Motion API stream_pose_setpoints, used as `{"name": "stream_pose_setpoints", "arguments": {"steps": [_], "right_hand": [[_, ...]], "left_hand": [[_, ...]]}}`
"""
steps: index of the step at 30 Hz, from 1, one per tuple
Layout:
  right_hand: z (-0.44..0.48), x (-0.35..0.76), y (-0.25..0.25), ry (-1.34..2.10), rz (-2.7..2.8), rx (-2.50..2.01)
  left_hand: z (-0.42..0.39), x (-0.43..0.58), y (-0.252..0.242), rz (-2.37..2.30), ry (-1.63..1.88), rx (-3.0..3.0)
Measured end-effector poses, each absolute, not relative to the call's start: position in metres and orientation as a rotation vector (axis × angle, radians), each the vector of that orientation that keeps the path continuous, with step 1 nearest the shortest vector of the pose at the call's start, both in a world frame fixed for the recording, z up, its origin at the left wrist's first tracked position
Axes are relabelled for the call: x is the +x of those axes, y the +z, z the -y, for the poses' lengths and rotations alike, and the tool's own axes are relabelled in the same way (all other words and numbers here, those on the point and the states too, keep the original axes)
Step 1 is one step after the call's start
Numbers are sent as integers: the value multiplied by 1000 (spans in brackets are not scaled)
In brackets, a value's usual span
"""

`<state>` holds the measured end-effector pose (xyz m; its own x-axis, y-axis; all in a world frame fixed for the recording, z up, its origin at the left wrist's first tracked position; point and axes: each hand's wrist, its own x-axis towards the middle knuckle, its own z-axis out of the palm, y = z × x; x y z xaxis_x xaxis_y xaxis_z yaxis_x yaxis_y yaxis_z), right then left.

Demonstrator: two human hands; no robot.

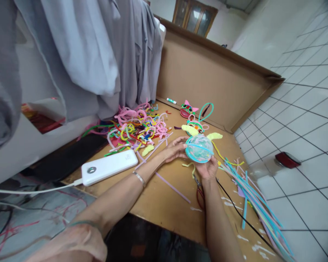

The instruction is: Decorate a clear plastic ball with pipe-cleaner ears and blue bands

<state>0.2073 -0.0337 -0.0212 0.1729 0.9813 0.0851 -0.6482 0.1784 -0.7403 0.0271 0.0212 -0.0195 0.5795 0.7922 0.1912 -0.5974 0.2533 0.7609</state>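
Both hands hold a clear round ball (pixel 199 148) over the table, with pale green and pink showing through it and light blue pipe cleaner around it. My left hand (pixel 177 150) has its fingers closed on the ball's left side. Its lower right side rests against the curled fingers of my right hand (pixel 209 169). Just beyond the ball are two fuzzy pale yellow pieces; whether they touch it I cannot tell. Red-handled scissors (pixel 199 193) lie beside my right wrist, partly hidden by it.
A tangled heap of coloured pipe cleaners (pixel 142 127) lies at left, near a white power bank (pixel 109 167) with its cable. Decorated pipe-cleaner figures (pixel 186 110) and a small white-and-green tube (pixel 171 100) sit by the cardboard wall (pixel 196 72). Long pipe cleaners (pixel 258 203) lie at right.
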Motion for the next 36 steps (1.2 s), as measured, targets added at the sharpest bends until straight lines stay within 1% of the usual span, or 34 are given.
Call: {"name": "stream_pose_setpoints", "arguments": {"steps": [8,18,23,36], "right_hand": [[36,205,-15,1273,661,-659],[32,206,-23,1275,654,-647],[32,202,-21,1278,719,-620],[35,199,-12,1228,839,-628]], "left_hand": [[-27,28,-24,-222,954,925],[-35,23,-30,-235,935,892],[-42,15,-33,-191,887,899],[-53,4,-44,-222,922,829]]}}
